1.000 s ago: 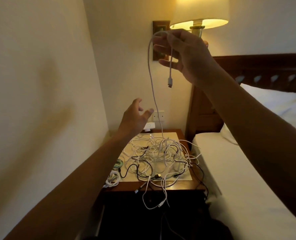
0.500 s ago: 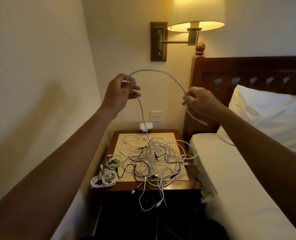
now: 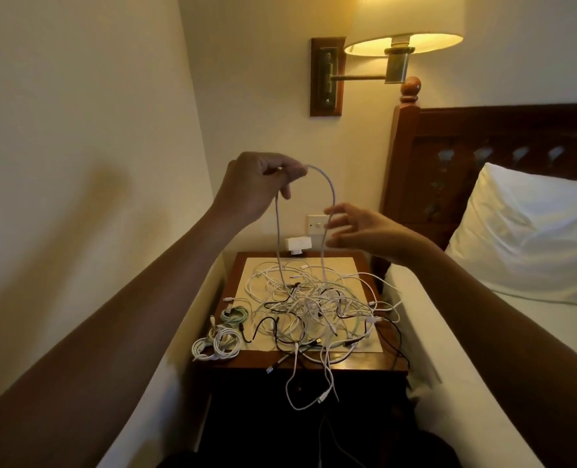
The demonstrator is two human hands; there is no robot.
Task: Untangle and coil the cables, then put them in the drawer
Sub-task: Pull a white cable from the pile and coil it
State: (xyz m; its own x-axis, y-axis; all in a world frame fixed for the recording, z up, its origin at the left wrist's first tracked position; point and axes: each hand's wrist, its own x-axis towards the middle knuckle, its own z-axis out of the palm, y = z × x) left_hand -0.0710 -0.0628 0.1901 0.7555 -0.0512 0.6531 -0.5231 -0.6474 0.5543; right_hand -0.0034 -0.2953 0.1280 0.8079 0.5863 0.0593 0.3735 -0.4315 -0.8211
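My left hand (image 3: pixel 259 184) pinches a white cable (image 3: pixel 331 194) at chest height above the nightstand. The cable arches out of my fingers into a loop, and both strands drop into the tangled pile of white and black cables (image 3: pixel 314 305) on the nightstand (image 3: pixel 364 361). To the right of the loop, my right hand (image 3: pixel 361 231) hovers with fingers spread, its fingertips at the right strand, gripping nothing. Coiled white cables (image 3: pixel 216 344) and a coiled pale green one (image 3: pixel 234 314) lie at the nightstand's left edge. No drawer is visible.
A cream mat (image 3: pixel 351 265) covers the nightstand top. Some cables hang over its front edge. A white adapter (image 3: pixel 297 245) sits at the back by a wall socket (image 3: pixel 316 224). A lit wall lamp (image 3: pixel 403 25) hangs above. The bed (image 3: pixel 483 349) and pillow (image 3: pixel 530 231) stand close on the right.
My right hand has let go of the cable and opened beside it. The wide arch between my hands has narrowed into a hanging loop held by my left hand alone.
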